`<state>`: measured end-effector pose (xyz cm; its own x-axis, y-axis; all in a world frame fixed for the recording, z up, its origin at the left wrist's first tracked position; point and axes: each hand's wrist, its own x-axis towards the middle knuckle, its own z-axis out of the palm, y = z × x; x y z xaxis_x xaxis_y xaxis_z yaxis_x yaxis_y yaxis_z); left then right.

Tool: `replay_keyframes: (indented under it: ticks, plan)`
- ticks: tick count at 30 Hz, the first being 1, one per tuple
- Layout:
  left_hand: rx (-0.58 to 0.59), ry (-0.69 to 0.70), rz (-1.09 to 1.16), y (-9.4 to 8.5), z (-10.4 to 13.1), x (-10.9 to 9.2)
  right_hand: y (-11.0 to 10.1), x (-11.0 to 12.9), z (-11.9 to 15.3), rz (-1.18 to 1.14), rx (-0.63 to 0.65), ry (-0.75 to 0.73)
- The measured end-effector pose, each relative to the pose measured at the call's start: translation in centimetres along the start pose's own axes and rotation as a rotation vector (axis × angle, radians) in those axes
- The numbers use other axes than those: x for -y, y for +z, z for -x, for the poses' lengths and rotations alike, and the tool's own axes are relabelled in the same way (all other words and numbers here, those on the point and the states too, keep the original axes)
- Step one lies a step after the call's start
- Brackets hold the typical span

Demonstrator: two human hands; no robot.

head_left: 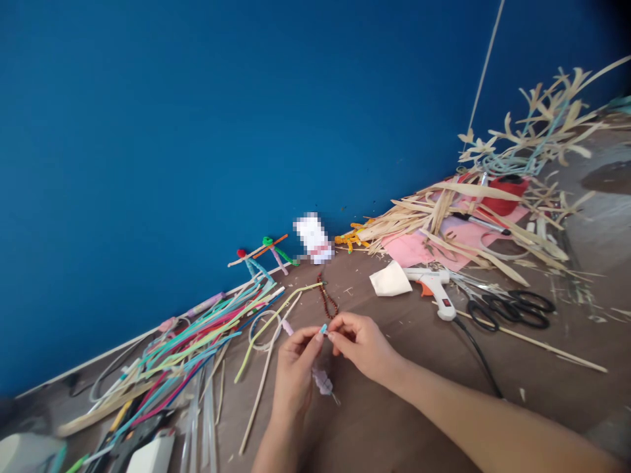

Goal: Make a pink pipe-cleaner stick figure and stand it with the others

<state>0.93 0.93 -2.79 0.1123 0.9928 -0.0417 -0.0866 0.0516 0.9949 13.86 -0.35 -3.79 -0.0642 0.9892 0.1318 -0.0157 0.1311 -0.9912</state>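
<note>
- Left hand [296,358] pinches the small light-blue piece [324,329], material unclear; keep it steady.
- Right hand [359,341] bends just beside it, grasp unclear; press gently.

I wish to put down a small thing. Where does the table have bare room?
The table is mostly bare between the stick, the cable and the right arm, with scraps; a second patch lies between the purple piece and the right arm. It is crowded at left with coloured stems and at right behind the glue gun with pale strips.
</note>
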Motion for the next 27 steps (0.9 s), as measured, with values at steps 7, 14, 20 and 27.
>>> replay_keyframes:
  ticks: [7,14,20,27]
  plan:
    - [0.012,-0.028,-0.007,-0.18,-0.07,0.04,0.01,0.05,0.15,0.026,-0.016,-0.013]
    - [-0.005,-0.013,-0.011,0.02,-0.03,0.24,0.05,0.16,0.26,0.059,-0.013,-0.018]
    - [0.061,-0.065,0.015,-0.11,-0.03,-0.12,-0.10,0.48,0.31,0.113,-0.019,-0.041]
    - [0.126,-0.125,0.089,-0.39,-0.30,-0.30,-0.28,0.63,0.32,0.153,-0.010,-0.053]
